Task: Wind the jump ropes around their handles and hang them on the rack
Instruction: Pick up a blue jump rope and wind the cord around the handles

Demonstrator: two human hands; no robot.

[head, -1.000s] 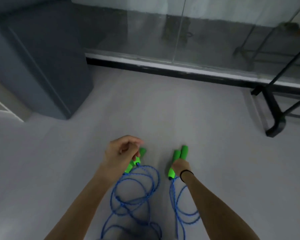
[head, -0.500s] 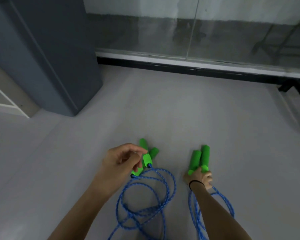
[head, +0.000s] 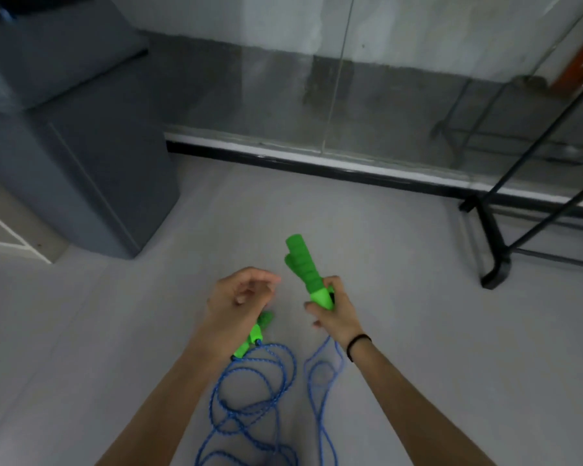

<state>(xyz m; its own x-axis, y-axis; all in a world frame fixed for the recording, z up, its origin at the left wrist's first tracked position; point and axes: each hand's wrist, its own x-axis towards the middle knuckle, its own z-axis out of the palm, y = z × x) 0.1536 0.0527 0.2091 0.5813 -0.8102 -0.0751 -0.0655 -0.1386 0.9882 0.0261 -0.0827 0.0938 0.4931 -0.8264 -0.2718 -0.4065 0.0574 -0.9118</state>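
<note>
- My right hand (head: 334, 312) is clenched around the lower end of a pair of green foam handles (head: 302, 264), which tilt up and away from me.
- Their blue rope (head: 322, 391) trails down from that hand towards the grey floor (head: 401, 331).
- My left hand (head: 239, 302) hovers with its fingers (head: 249, 287) loosely curled. A second pair of green handles (head: 254, 336) shows just below it, partly hidden, and I cannot tell whether the hand holds them.
- The second blue rope (head: 260, 398) spreads in loose, unwound loops.
- A black rack (head: 493, 260) stands well apart on the right, beside a glass wall (head: 317, 95).
</note>
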